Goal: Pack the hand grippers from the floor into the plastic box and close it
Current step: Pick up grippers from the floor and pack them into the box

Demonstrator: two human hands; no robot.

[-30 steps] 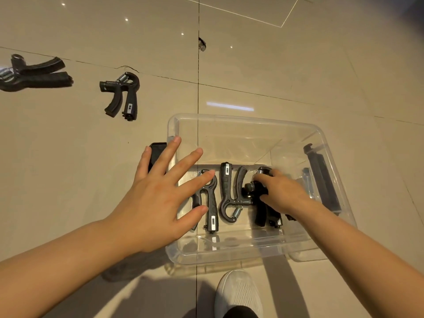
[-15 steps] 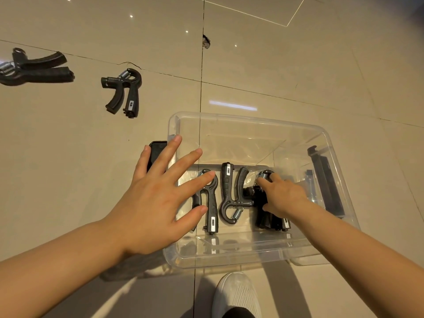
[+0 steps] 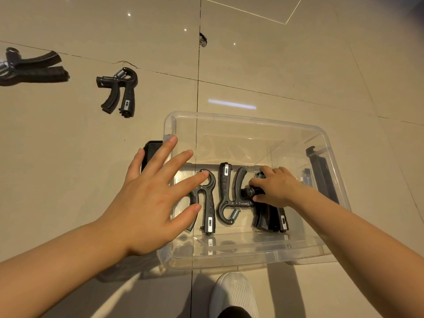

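A clear plastic box [image 3: 252,118] stands open on the tiled floor. Three black hand grippers lie inside it: a left one [image 3: 207,203], a middle one [image 3: 227,193] and a right one [image 3: 270,216]. My right hand [image 3: 275,188] is inside the box, its fingers curled round the top of the right gripper. My left hand [image 3: 151,198] hovers over the box's left edge with fingers spread, holding nothing. Two more grippers lie on the floor: one [image 3: 119,92] to the upper left of the box, a larger one [image 3: 29,67] at the far left.
A black phone [image 3: 150,150] lies on the floor by the box's left wall, partly under my left hand. A dark long part [image 3: 321,171] leans by the box's right wall. My white shoe [image 3: 234,294] stands just in front of the box.
My right hand has shifted slightly on the right gripper inside the box. My left hand has stayed spread above the left edge. The view tilted a little.
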